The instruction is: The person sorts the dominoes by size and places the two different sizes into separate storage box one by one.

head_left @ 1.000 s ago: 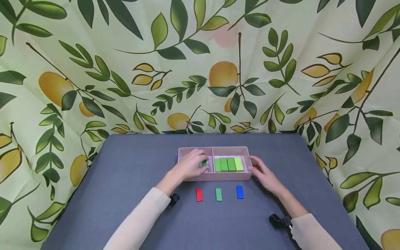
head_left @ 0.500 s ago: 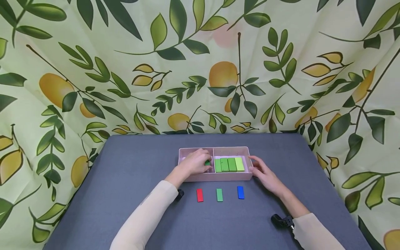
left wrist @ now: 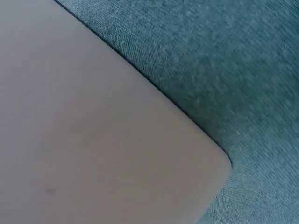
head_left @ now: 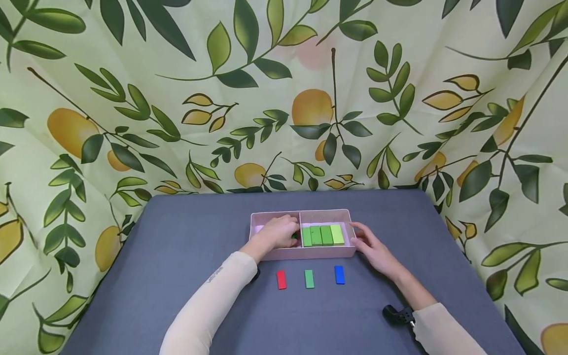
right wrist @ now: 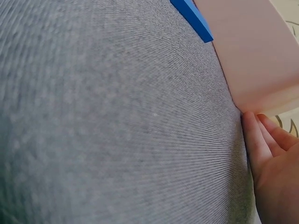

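My left hand [head_left: 279,232] reaches into the left compartment of a pink two-part box [head_left: 310,253], close beside the divider. Its fingers and thumb hold a green block [head_left: 295,236], mostly hidden behind them. In the right compartment several green blocks [head_left: 327,235] stand side by side in a row, the rightmost a lighter yellow-green. My right hand [head_left: 374,247] rests its fingertips at the box's right end. The right wrist view shows those fingers [right wrist: 254,135] fairly straight against the lower corner of the box wall [right wrist: 261,51]. Only the box's outside wall [left wrist: 117,140] fills the left wrist view.
In front of the box, a red tile [head_left: 281,279], a green tile [head_left: 309,279] and a blue tile [head_left: 339,275] lie spaced in a row on the grey-blue table [head_left: 284,325]. A leaf-patterned cloth [head_left: 266,143] hangs behind.
My left hand has moved right and then lower beside the divider, with the green block between its fingers. The right hand has stayed at the box's end. The view has shifted slightly.
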### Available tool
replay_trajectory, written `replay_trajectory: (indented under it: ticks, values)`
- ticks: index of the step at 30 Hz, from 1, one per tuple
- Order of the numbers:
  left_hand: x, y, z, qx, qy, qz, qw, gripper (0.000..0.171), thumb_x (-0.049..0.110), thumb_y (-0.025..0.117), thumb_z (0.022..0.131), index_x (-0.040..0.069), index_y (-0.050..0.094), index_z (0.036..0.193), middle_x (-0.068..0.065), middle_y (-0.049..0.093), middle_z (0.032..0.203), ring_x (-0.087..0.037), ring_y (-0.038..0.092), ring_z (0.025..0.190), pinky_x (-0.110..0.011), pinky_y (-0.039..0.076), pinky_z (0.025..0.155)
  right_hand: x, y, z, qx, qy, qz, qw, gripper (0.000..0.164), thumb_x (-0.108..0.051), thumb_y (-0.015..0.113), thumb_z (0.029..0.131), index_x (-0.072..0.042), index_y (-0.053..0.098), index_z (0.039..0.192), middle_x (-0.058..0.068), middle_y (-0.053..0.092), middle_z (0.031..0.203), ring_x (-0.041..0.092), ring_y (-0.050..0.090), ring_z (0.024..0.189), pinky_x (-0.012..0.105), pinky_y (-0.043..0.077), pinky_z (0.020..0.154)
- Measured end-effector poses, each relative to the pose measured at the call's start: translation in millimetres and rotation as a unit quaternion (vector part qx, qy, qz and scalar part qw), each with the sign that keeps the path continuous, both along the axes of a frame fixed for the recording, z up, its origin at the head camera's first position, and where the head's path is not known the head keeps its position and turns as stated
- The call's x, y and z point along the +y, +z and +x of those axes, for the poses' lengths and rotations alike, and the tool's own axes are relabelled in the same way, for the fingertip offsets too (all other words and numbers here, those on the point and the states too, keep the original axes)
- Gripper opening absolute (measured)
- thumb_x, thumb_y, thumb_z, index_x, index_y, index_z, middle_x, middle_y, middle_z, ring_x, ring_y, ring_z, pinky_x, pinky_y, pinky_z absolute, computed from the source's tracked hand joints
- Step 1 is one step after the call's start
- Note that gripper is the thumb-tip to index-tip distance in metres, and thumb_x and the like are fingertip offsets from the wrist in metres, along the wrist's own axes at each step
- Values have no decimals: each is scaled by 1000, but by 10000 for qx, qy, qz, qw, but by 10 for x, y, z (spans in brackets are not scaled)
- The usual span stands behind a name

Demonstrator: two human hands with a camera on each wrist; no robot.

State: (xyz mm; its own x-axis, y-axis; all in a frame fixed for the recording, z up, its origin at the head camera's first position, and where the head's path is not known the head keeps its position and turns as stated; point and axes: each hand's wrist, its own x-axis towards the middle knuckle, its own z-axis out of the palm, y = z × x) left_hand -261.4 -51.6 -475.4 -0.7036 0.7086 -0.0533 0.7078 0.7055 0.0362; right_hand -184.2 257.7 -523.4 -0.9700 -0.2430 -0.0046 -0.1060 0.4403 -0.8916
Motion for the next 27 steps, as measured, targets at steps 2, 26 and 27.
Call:
replay_trajectory:
  ticks: [2,26,27]
  values:
    - [-7,-24,-2,5,-26,21,10000,15,26,79,87,14,73,95,0,65,95,-20,62,95,-39,54,82,-7,-4,3,-3,11,-27,10000,54,-34,51,108,-20,32,157,24,48,142,36,53,124,57,42,104]
    - [-42,10,-3,-525,54,495,9974,23,22,80,87,12,75,107,1,63,94,-13,60,85,-32,53,83,-15,-4,8,-96,-181,114,9997,55,-40,50,107,-22,33,156,25,47,143,39,51,126,60,40,105]
    - [-53,14,-3,-489,65,507,9975,22,24,80,87,13,74,106,1,63,94,-13,59,84,-32,53,83,-13,-2,10,-95,-181,120,9997,55,-40,50,107,-22,33,156,25,47,143,39,51,126,60,40,105]
